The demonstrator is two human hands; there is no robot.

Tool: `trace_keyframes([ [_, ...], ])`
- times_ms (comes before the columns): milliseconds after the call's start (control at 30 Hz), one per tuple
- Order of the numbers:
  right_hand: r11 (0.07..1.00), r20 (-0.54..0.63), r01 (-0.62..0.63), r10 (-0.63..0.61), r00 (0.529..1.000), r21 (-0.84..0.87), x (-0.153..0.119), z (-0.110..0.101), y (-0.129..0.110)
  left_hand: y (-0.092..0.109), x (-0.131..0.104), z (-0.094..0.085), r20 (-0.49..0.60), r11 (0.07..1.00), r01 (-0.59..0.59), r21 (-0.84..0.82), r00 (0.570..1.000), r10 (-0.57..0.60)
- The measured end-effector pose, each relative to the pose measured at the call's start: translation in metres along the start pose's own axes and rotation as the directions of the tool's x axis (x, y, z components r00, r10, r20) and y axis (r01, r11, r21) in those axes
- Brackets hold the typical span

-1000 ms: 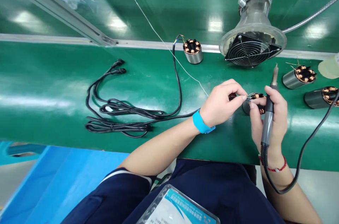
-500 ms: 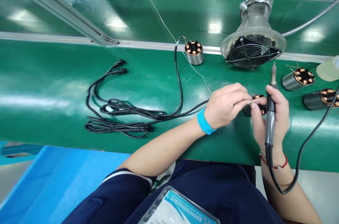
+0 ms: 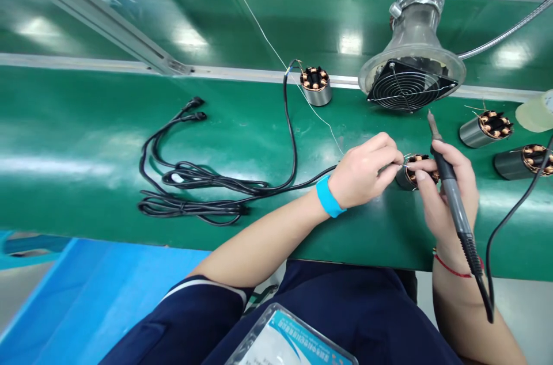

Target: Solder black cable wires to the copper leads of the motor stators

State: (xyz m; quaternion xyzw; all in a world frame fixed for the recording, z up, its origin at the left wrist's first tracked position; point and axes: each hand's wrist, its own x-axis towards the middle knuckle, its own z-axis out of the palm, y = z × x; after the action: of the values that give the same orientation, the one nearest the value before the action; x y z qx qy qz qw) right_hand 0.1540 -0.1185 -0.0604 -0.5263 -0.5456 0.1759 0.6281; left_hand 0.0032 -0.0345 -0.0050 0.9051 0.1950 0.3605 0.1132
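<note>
My left hand (image 3: 365,172), with a blue wristband, is closed with its fingertips pinched beside a motor stator (image 3: 405,178). A black cable (image 3: 313,182) runs into this hand, and a thin silvery solder wire (image 3: 322,118) also leads to it. Fine wire ends show at the fingertips. Wrapped around a soldering iron (image 3: 453,195), my right hand (image 3: 458,204) keeps the iron's tip pointed up and away from the stator. The right index finger and thumb reach over the stator's copper windings, partly hiding them.
Behind the hands hangs a fume extractor (image 3: 406,86) with a black grille. Another stator (image 3: 318,94) with a cable attached stands at the rail. Two stators (image 3: 473,133) (image 3: 512,164) lie at the right near a yellowish container (image 3: 529,117). Bundled black cables (image 3: 207,181) lie left.
My right hand has shifted slightly right, and the soldering iron has tilted, its tip swinging left. The fingertips have moved apart a little, exposing more of the stator.
</note>
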Motion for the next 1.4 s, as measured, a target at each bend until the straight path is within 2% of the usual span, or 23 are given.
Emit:
trace_keyframes([
  [133, 0.984, 0.175, 0.115, -0.091, 0.98, -0.137, -0.001, -0.025, 0.0, 0.002, 0.0, 0.001, 0.007, 0.995, 0.096, -0.027, 0.995, -0.096],
  [267, 0.977, 0.242, 0.169, -0.134, 0.961, -0.131, 0.006, -0.027, 0.005, 0.001, 0.0, 0.002, 0.008, 0.989, 0.149, -0.016, 0.989, -0.149],
  [333, 0.977, 0.21, 0.153, -0.12, 0.97, -0.146, 0.012, -0.019, 0.008, -0.001, 0.0, 0.003, 0.005, 0.986, 0.166, -0.005, 0.986, -0.166],
  [433, 0.977, 0.093, 0.095, -0.079, 0.993, -0.192, 0.018, -0.003, 0.013, -0.004, 0.0, 0.005, -0.015, 0.983, 0.185, 0.001, 0.983, -0.185],
  [533, 0.951, 0.01, 0.123, -0.126, 0.992, -0.283, 0.018, 0.008, 0.015, -0.004, 0.0, 0.006, -0.017, 0.982, 0.19, 0.006, 0.982, -0.19],
  [600, 0.941, 0.015, 0.148, -0.15, 0.989, -0.305, 0.015, 0.011, 0.015, -0.002, 0.0, 0.004, -0.005, 0.981, 0.195, -0.004, 0.981, -0.195],
  [733, 0.956, 0.015, 0.121, -0.121, 0.993, -0.266, 0.002, 0.004, 0.01, 0.003, -0.001, 0.001, 0.05, 0.961, 0.266, -0.079, 0.963, -0.263],
  [867, 0.987, -0.174, 0.105, -0.125, 0.977, -0.12, -0.016, -0.003, 0.005, 0.005, -0.001, 0.002, 0.116, 0.916, 0.372, -0.152, 0.927, -0.357],
  [967, 0.984, -0.266, 0.175, -0.175, 0.948, -0.026, -0.029, -0.005, 0.007, 0.006, -0.001, 0.005, 0.132, 0.867, 0.459, -0.196, 0.888, -0.441],
  [1167, 0.914, -0.249, 0.405, -0.393, 0.885, -0.001, -0.039, -0.009, 0.016, 0.006, -0.002, 0.01, 0.188, 0.728, 0.605, -0.323, 0.795, -0.577],
  [1300, 0.904, -0.237, 0.427, -0.408, 0.882, 0.031, -0.039, -0.01, 0.016, 0.006, 0.0, 0.01, 0.232, 0.633, 0.684, -0.362, 0.724, -0.649],
  [1400, 0.91, -0.216, 0.414, -0.399, 0.891, 0.029, -0.038, -0.009, 0.014, 0.006, 0.001, 0.01, 0.254, 0.592, 0.71, -0.381, 0.696, -0.672],
])
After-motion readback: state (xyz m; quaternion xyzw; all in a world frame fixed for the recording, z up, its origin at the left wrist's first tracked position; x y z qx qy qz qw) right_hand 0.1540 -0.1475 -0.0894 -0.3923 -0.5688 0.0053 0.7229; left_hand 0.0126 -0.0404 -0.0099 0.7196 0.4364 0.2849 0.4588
